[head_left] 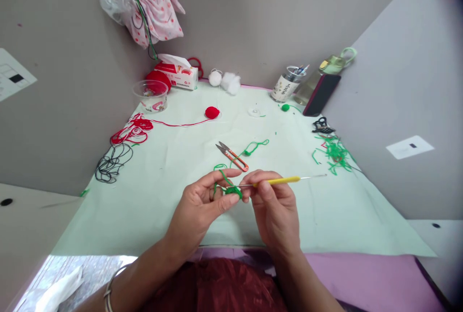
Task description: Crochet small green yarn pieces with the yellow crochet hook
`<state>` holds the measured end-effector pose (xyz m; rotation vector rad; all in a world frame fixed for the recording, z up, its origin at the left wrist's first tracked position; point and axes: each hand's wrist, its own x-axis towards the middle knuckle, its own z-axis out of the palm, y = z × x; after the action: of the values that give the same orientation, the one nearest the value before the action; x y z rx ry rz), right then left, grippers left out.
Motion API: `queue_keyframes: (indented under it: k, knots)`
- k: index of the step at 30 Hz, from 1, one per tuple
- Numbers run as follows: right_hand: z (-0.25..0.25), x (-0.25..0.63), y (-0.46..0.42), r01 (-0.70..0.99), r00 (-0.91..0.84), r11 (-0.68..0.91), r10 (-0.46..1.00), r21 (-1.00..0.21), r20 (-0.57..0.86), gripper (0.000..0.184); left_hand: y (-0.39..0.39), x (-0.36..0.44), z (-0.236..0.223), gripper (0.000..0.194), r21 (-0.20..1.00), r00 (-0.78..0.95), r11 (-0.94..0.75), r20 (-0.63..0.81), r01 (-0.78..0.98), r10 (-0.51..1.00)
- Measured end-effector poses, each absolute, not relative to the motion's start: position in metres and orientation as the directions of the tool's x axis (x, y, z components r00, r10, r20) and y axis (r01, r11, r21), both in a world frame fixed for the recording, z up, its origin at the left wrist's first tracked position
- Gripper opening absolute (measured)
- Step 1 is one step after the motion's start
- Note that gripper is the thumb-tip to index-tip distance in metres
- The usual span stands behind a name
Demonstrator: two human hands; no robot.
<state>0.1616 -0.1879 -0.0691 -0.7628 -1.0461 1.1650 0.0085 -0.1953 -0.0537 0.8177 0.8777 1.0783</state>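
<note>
Between the thumb and fingers of my left hand is a small green crochet piece. Green yarn loops over that hand's raised index finger. My right hand grips a crochet hook by its yellow handle, and the hook's metal shaft reaches left to the green piece. Whether the tip is inside a stitch is too small to tell. Just beyond my hands lie orange-handled thread snips, blades pointing away to the left. A green yarn tail with a small knotted bit rests beside them.
Red and white yarn and black cord lie tangled at left, near a clear plastic tub. A red ball sits mid-table. Green yarn scraps, a phone, a bottle and a pen cup are at right.
</note>
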Motion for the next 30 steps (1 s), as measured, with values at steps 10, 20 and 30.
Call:
queue_keyframes:
  k: [10, 20, 30]
  knots:
    - [-0.078, 0.157, -0.199, 0.333, 0.023, 0.618, 0.749, -0.712, 0.662, 0.024, -0.196, 0.013, -0.052, 0.047, 0.832, 0.127, 0.283, -0.254, -0.477, 0.959]
    - [-0.062, 0.161, -0.192, -0.029, 0.111, 0.469, 0.879, -0.883, 0.464, 0.023, -0.188, 0.008, -0.048, 0.049, 0.778, 0.172, 0.289, -0.232, -0.559, 0.957]
    - [-0.062, 0.165, -0.191, 0.111, 0.160, 0.568, 0.800, -0.815, 0.579, 0.022, -0.186, 0.007, -0.047, 0.035, 0.700, 0.287, 0.410, -0.294, -0.585, 0.912]
